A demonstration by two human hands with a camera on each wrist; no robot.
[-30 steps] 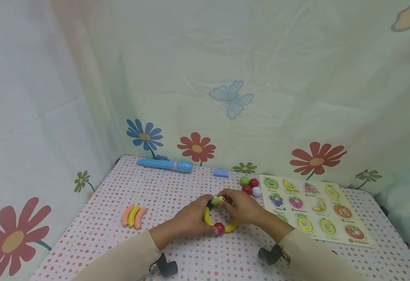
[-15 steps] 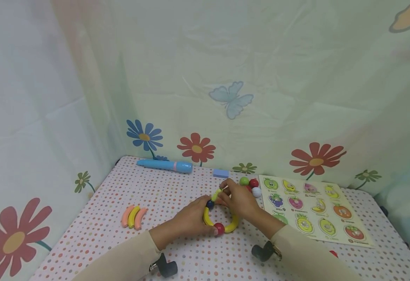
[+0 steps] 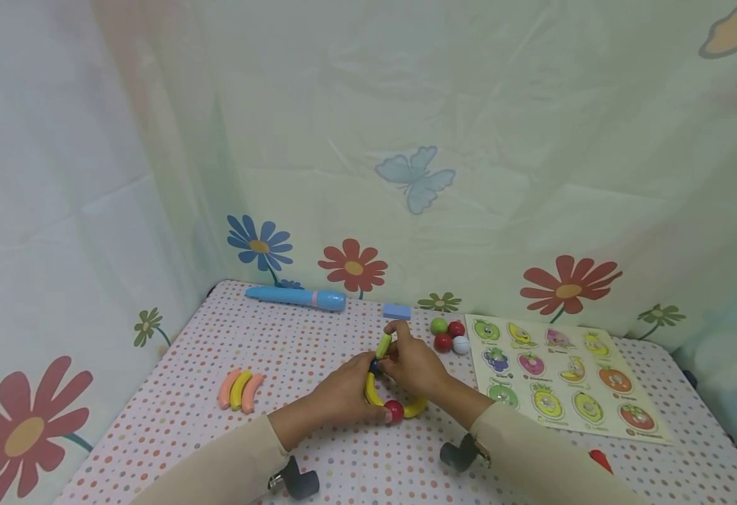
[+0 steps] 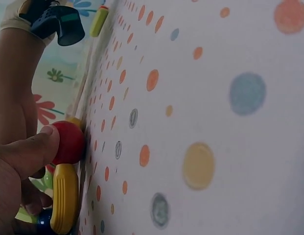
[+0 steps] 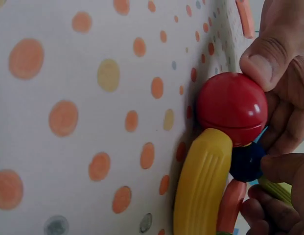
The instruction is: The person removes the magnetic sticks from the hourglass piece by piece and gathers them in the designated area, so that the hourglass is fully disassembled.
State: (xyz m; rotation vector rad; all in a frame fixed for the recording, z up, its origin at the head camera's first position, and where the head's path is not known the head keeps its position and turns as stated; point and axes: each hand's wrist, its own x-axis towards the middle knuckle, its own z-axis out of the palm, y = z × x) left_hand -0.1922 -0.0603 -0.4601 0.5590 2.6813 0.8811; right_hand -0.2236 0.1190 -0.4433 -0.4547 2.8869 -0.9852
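A ring-like toy of joined pieces lies on the dotted table. Yellow curved bars meet at a red ball, and a dark blue ball forms the far left corner. My left hand grips the toy's left side, thumb on the red ball and fingers by the blue one. With my right hand I pinch a light green bar that stands out from the blue ball, thumb at that ball. A salmon curved bar shows behind the yellow one in the right wrist view; my right hand hides it from the head camera.
Several balls, among them a white ball, sit beyond my right hand. At right lie a fruit picture board and a red piece. Loose curved bars lie left. A blue block and blue tube are at the back.
My right hand has shifted left toward the blue ball. The green bar has swung from pointing right to pointing away from me. My left hand keeps its place.
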